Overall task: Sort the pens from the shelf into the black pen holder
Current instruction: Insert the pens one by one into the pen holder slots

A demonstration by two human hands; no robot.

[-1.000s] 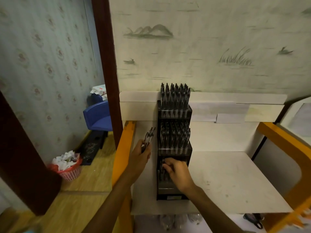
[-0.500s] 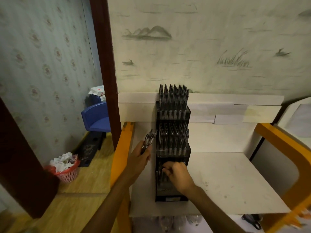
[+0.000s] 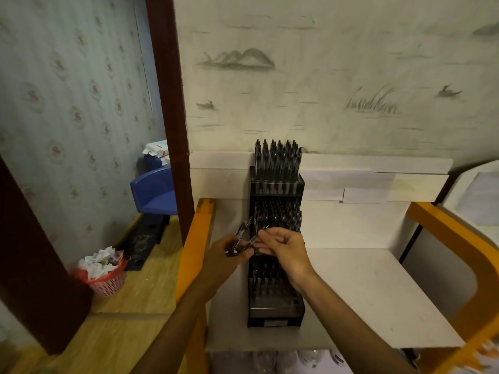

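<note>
A black three-tier pen holder [image 3: 275,311] stands on the white shelf [image 3: 364,292] against the wall. Its top and middle tiers are packed with dark pens [image 3: 278,160]; the bottom tier holds several. My left hand [image 3: 224,255] grips a small bundle of pens [image 3: 243,233] just left of the holder, their ends pointing up. My right hand [image 3: 283,247] is in front of the middle tier and pinches one pen [image 3: 256,238] at the bundle.
The shelf has orange side rails [image 3: 194,255] and a white back panel. A blue chair [image 3: 155,193] and a red basket of crumpled paper [image 3: 104,273] stand on the wooden floor at left. A dark door frame rises beside the shelf.
My right hand has risen from the holder's bottom tier and moved left to the pens in my left hand. My left hand has barely moved.
</note>
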